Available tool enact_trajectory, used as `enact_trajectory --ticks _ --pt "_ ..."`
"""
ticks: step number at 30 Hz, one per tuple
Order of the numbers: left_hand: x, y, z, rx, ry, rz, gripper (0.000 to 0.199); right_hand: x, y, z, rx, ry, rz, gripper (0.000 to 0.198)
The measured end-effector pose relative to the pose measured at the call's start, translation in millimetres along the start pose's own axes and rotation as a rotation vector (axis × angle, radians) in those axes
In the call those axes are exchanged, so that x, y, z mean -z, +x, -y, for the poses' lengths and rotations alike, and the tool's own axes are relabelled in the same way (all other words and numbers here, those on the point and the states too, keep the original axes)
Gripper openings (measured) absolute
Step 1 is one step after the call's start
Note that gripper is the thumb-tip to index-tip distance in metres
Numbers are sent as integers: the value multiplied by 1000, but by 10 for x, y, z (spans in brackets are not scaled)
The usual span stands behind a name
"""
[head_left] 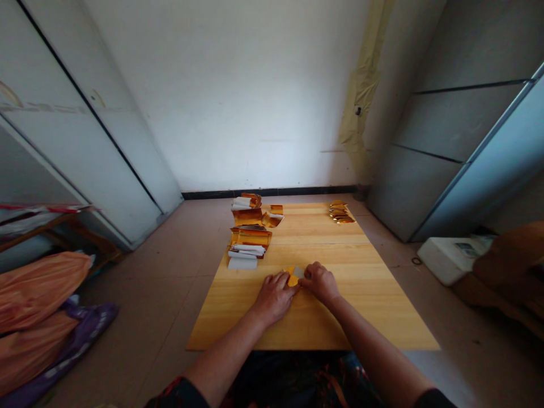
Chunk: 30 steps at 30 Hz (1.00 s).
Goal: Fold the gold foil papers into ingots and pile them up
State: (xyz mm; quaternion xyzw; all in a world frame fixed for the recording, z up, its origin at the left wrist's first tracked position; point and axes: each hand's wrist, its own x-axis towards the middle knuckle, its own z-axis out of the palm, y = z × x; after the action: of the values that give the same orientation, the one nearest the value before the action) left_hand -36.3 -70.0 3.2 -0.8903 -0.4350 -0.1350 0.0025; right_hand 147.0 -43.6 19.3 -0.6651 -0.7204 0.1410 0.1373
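Observation:
A small sheet of gold foil paper point(293, 280), partly folded and showing a pale grey face, lies on the wooden board in front of me. Over its left side rests my left hand point(274, 296), its fingers bent onto the paper and its thumb near the lower edge. My right hand point(322, 283) is curled closed at the right edge, with thumb and fingertips pinching the paper there. Both hands cover parts of the sheet, so its full outline is hidden.
Stacks of gold and white paper point(250, 238) sit at the board's left side. Several folded gold pieces point(340, 212) line up at its far right corner. The wooden board point(361, 317) ends near my lap. A white box point(446, 259) stands on the floor at right.

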Motion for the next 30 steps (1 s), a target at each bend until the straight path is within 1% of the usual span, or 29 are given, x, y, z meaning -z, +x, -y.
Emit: enact_trajectory --ticks 4,9,14,18,21,27,30 --pt "-6 4 -1 2 -2 8 32 44 44 118 -70 -112 55 23" --pt "17 7 1 -12 -24 1 29 130 88 150 -121 -119 138 23" --pt "52 -8 28 -51 -47 13 21 144 122 154 -144 -117 153 23" --pt "55 1 25 -41 -58 24 17 119 164 139 -144 -122 163 23" --pt "47 11 14 -28 -67 20 16 96 175 105 -130 -113 140 22" --pt "13 19 7 -8 -65 5 19 47 81 58 -64 -87 94 30" --pt "8 18 7 -9 -65 5 18 20 39 39 -31 -92 71 29"
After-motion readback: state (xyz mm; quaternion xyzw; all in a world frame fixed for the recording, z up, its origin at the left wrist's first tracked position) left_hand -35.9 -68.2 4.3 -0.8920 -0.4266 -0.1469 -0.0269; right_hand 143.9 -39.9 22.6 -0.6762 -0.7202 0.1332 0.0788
